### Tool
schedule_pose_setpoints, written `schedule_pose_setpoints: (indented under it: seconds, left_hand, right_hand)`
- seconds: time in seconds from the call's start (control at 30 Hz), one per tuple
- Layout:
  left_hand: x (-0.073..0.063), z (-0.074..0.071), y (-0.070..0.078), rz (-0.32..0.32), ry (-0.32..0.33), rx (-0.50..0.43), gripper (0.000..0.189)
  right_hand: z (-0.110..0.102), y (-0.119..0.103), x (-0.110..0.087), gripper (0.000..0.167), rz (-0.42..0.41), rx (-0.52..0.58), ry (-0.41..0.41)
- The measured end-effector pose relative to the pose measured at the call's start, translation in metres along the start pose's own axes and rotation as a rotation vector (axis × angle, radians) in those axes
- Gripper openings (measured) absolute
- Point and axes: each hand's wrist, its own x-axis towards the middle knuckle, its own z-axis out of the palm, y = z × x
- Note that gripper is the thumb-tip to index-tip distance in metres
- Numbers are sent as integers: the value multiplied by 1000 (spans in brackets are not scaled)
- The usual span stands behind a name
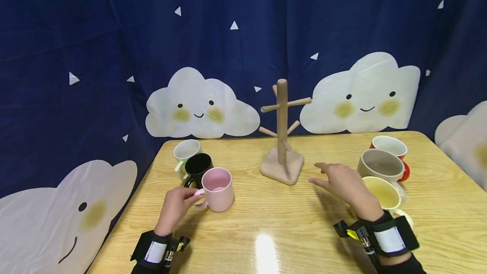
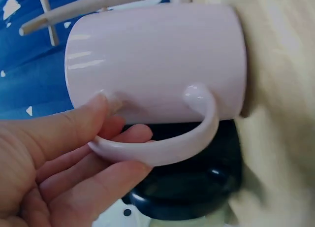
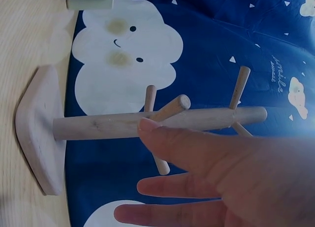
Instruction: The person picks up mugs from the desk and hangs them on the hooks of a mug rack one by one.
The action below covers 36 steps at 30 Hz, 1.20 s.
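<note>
My left hand [image 1: 179,206] pinches the handle of a pink mug [image 1: 218,193], thumb on top and fingers curled through the loop in the left wrist view. Directly behind that mug stands a black mug [image 1: 198,167], and a pale green mug [image 1: 187,152] is farther back. My right hand [image 1: 342,183] hovers empty over the table, fingers extended, just right of a wooden mug tree [image 1: 282,126]. In the right wrist view the thumb and fingers overlap the mug tree's post [image 3: 98,127]. Every peg of the tree is bare.
To the right, a yellow mug [image 1: 381,193], a grey mug [image 1: 380,165] and a red mug with white inside [image 1: 389,145] stand in a row, the yellow one partly behind my right wrist. A dark blue curtain with clouds hangs behind the wooden table [image 1: 243,223].
</note>
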Motion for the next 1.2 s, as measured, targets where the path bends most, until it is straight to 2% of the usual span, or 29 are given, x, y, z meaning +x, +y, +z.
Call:
schedule_pose_setpoints:
  seconds: [0.13, 0.3, 0.43, 0.6, 0.73, 1.03, 1.2]
  left_hand:
    - [8, -6, 12, 16, -40, -25, 10]
    - [23, -13, 33, 48, -69, -131, 10]
    - [33, -13, 49, 67, -91, -201, 12]
    - [39, -6, 64, 56, -126, -231, 13]
    - [42, 2, 76, 101, -132, -225, 13]
    - [47, 22, 105, 193, -182, -296, 17]
    - [47, 31, 117, 198, -217, -335, 17]
  right_hand:
    - [-1, 3, -2, 51, 11, -6, 17]
    - [-3, 5, -4, 51, 19, -7, 21]
    - [-4, 5, -5, 51, 29, -9, 16]
    - [-4, 6, -6, 51, 37, -10, 10]
    - [-5, 6, -7, 51, 41, -13, 7]
    - [-6, 6, -6, 48, 21, 3, 46]
    - [-6, 5, -4, 48, 11, 30, 60]
